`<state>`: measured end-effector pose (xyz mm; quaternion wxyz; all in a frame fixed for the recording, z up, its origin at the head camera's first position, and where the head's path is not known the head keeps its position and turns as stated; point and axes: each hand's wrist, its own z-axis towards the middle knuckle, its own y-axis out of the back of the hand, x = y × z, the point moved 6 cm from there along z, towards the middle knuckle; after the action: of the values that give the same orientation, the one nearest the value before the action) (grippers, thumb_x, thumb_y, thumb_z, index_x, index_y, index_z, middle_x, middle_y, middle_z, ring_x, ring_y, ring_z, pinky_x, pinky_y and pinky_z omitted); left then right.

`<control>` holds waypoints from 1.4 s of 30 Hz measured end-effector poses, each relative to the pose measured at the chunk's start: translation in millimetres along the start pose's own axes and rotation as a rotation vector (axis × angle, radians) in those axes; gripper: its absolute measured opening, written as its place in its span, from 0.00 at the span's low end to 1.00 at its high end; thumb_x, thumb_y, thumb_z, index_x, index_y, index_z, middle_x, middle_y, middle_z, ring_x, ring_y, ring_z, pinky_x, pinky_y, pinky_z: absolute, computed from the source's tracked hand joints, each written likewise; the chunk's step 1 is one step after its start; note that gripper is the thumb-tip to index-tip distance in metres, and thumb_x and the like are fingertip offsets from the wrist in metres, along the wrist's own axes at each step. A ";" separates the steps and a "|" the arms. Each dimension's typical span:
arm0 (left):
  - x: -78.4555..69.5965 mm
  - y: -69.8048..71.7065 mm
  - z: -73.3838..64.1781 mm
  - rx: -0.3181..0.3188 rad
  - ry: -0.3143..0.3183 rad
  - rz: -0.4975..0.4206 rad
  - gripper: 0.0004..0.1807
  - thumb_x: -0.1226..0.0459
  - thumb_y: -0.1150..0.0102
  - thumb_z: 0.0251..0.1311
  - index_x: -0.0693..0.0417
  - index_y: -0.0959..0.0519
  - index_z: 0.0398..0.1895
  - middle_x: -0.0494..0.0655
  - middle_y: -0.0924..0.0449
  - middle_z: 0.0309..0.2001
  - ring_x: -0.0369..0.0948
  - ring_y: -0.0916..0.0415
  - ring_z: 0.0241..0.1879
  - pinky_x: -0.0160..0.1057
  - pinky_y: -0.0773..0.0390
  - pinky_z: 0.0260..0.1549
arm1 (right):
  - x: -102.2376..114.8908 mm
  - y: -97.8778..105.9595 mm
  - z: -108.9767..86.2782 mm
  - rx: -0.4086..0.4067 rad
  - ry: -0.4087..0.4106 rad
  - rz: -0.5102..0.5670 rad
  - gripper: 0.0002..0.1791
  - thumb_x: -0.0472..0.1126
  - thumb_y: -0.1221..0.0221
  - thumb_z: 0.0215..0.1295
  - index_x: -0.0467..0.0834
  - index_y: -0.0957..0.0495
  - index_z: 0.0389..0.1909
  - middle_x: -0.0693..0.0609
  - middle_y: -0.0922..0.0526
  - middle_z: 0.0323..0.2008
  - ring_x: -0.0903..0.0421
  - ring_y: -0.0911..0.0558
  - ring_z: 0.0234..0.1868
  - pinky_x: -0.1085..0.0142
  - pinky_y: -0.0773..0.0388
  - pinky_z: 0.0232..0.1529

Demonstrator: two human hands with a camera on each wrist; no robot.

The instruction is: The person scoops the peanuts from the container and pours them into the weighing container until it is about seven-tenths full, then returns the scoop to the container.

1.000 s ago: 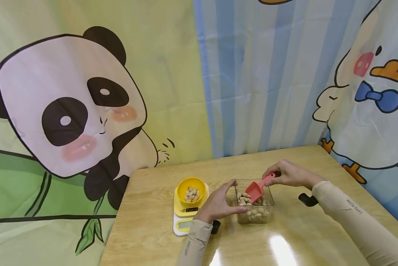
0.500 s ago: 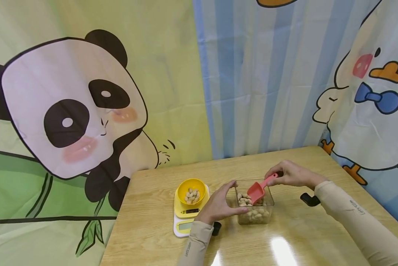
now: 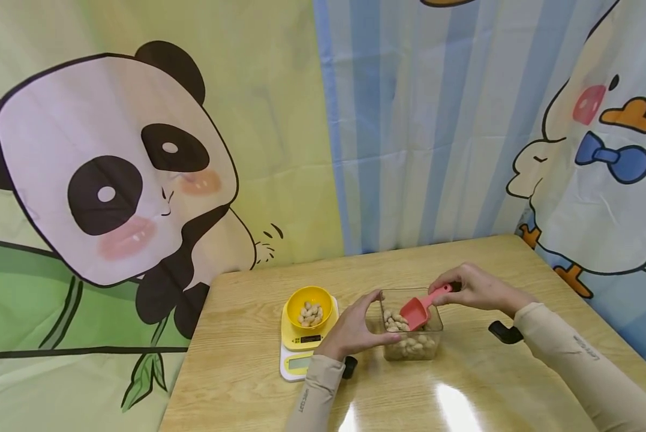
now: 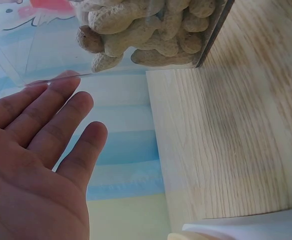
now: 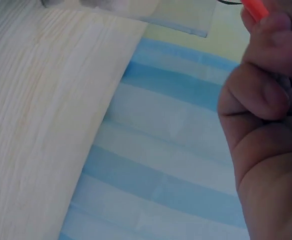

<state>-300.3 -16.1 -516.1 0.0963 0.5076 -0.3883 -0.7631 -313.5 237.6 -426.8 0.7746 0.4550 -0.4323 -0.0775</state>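
A clear plastic box [image 3: 411, 348] holds unshelled peanuts [image 4: 158, 30]. My right hand [image 3: 476, 290] pinches the handle of a pink scoop [image 3: 415, 313]; its head lies among the peanuts, inside the box. In the right wrist view, curled fingers [image 5: 271, 75] hold the handle, and the scoop's head is out of view. With fairly straight fingers, my left hand [image 3: 355, 327] touches the box's left side, the thumb at the near side. The left wrist view shows fingertips [image 4: 65, 80] against the transparent wall. Left of that hand, a yellow bowl [image 3: 292, 315] with several peanuts sits on a kitchen scale [image 3: 296, 342].
The wooden table [image 3: 236, 360] ends at a printed curtain [image 3: 279, 198] behind it and at the right. My left forearm lies close to the scale and partly covers its lower right. Black wrist-worn pieces [image 3: 505, 333] stick out beside both cuffs.
The scoop and right hand have shifted slightly to the right, the scoop's head staying inside the box. The left hand keeps its place at the box. The head view moves a little.
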 end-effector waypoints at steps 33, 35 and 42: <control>5.1 -2.7 -1.7 0.010 0.018 -0.022 0.60 0.24 0.36 0.43 0.28 0.47 0.80 0.28 0.36 0.72 0.37 0.38 0.71 0.52 0.32 0.67 | -30.2 -17.8 -8.4 -0.089 -0.074 0.152 0.08 0.45 0.32 0.66 0.53 0.13 0.45 0.61 0.21 0.19 0.69 0.40 0.14 0.71 0.38 0.13; 4.5 -3.0 -0.8 0.011 0.015 -0.025 0.60 0.24 0.36 0.43 0.30 0.46 0.80 0.28 0.36 0.72 0.38 0.38 0.71 0.52 0.32 0.67 | -29.9 -18.8 -7.3 -0.094 -0.082 0.163 0.08 0.45 0.32 0.66 0.53 0.13 0.45 0.62 0.23 0.18 0.68 0.40 0.14 0.71 0.38 0.14; 1.9 1.7 0.1 0.000 0.012 -0.027 0.58 0.27 0.33 0.44 0.26 0.47 0.79 0.27 0.36 0.72 0.38 0.38 0.72 0.52 0.32 0.67 | -29.6 -26.0 -2.4 -0.097 -0.072 0.196 0.08 0.43 0.32 0.66 0.52 0.13 0.45 0.55 0.15 0.27 0.68 0.38 0.15 0.70 0.37 0.14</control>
<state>-301.6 -18.3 -516.1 0.0883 0.5174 -0.3807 -0.7613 -322.8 239.4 -465.1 0.7835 0.3696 -0.4981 -0.0385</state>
